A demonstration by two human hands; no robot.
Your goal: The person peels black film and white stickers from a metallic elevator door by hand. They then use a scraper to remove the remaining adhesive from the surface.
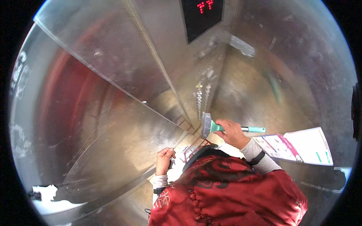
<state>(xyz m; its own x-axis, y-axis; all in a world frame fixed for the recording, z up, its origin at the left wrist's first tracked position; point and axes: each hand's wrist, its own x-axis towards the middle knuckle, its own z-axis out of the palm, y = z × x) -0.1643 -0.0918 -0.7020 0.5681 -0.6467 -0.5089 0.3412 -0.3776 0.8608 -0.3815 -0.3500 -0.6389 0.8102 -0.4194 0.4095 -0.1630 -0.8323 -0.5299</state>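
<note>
My right hand (232, 134) grips the neck of a mint-green hand tool with a wide grey head (206, 125), which looks like a squeegee or scraper. The tool lies roughly level, its head to the left and its metal and green handle (253, 129) sticking out to the right, past my wrist. My left hand (164, 159) is raised at the lower left, apart from the tool, with thumb and fingertips drawn together. A small dark thing shows beside its palm; whether the fingers hold it or something thin cannot be told.
Shiny metal panels (121, 56), like a lift cabin's, surround me, with straight seams. A dark display (202, 21) with red lit characters is at the top. Rows of buttons (199, 99) run below it. An open printed leaflet or poster (305, 145) is at the right, beyond my right forearm.
</note>
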